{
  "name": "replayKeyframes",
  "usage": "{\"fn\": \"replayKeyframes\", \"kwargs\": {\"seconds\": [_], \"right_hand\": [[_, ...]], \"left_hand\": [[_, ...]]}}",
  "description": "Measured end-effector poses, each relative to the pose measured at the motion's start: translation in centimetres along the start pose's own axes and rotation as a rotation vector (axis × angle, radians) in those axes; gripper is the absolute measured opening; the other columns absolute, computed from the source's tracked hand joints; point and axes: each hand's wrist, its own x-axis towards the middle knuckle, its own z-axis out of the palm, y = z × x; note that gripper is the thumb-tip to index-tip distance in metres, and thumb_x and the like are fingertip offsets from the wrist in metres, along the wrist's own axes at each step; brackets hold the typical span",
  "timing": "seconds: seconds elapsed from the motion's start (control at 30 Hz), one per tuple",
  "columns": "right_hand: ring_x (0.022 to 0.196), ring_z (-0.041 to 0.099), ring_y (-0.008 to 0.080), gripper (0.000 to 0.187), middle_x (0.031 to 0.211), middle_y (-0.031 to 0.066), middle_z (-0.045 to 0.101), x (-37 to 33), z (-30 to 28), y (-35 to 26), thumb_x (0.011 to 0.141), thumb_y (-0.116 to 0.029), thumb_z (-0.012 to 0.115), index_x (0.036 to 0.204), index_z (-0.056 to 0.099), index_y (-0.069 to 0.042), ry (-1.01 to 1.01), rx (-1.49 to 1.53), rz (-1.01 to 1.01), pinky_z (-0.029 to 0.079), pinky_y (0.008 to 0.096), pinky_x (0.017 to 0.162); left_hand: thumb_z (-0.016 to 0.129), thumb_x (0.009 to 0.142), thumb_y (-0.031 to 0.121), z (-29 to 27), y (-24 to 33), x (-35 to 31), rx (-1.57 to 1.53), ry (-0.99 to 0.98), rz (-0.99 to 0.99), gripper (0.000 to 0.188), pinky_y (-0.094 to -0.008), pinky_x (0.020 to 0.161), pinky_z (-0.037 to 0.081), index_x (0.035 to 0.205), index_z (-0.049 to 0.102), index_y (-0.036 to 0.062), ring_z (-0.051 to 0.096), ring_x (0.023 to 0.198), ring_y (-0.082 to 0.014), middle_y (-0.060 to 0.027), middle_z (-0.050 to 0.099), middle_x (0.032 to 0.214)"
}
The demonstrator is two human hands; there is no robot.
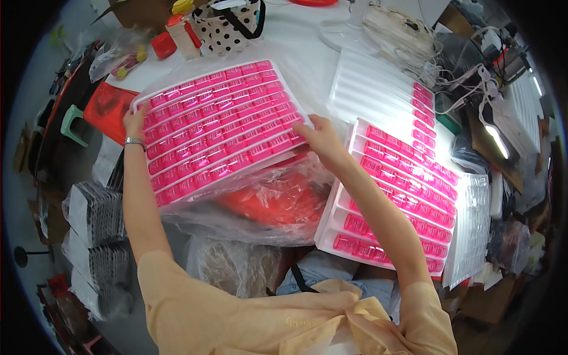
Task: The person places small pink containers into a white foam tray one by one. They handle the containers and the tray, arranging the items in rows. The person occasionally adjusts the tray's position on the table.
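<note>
The white tray (pixel 222 127) full of pink pieces hangs between both hands, tilted; it looks thin, light and bendy, so opposite edges are best. Left hand (pixel 135 122) and right hand (pixel 318 141) each close on an edge. Crinkled plastic bag (pixel 260 204) lies below

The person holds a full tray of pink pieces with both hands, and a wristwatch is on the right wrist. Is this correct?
Not quite. The wristwatch is on the left wrist, just below the left hand, as the head view shows. The rest is right: the left hand and the right hand hold the full tray of pink pieces by its two ends.
</note>
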Motion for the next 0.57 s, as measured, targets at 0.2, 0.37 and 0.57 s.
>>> {"fn": "replayKeyframes", "kwargs": {"seconds": [0.2,0.37,0.57], "right_hand": [[0.069,0.067,0.0220,0.034,0.088,0.0191,0.067,-4.8,-2.1,-4.4,0.084,-0.014,0.062,0.102,0.057,0.013,0.096,0.147,-0.191,0.058,0.0314,0.056],[0.073,0.067,0.0199,0.037,0.088,0.0141,0.067,-14.0,-8.7,-6.4,0.088,-0.022,0.063,0.108,0.057,0.008,0.234,0.055,-0.268,0.058,0.0310,0.062],[0.083,0.069,0.0218,0.041,0.095,0.0127,0.068,-26.6,-17.1,-4.0,0.091,-0.026,0.058,0.118,0.055,0.005,0.485,0.001,-0.252,0.058,0.0287,0.067]], "left_hand": [[0.075,0.080,0.020,-0.9,6.9,0.3,-0.249,-0.175,0.192,0.039,-0.0271,0.085,0.047,0.112,0.063,0.0004,0.061,0.095,-0.0132,-0.0058,0.065,0.109],[0.072,0.083,0.018,4.3,16.0,-8.1,-0.372,-0.449,0.290,0.039,-0.0266,0.086,0.047,0.114,0.061,-0.0027,0.061,0.098,-0.0126,-0.0069,0.064,0.111],[0.079,0.072,0.042,15.1,19.3,-14.4,-0.088,-0.596,0.404,0.065,-0.0342,0.095,0.043,0.115,0.061,-0.0029,0.055,0.109,-0.0193,-0.0108,0.063,0.114]]}}
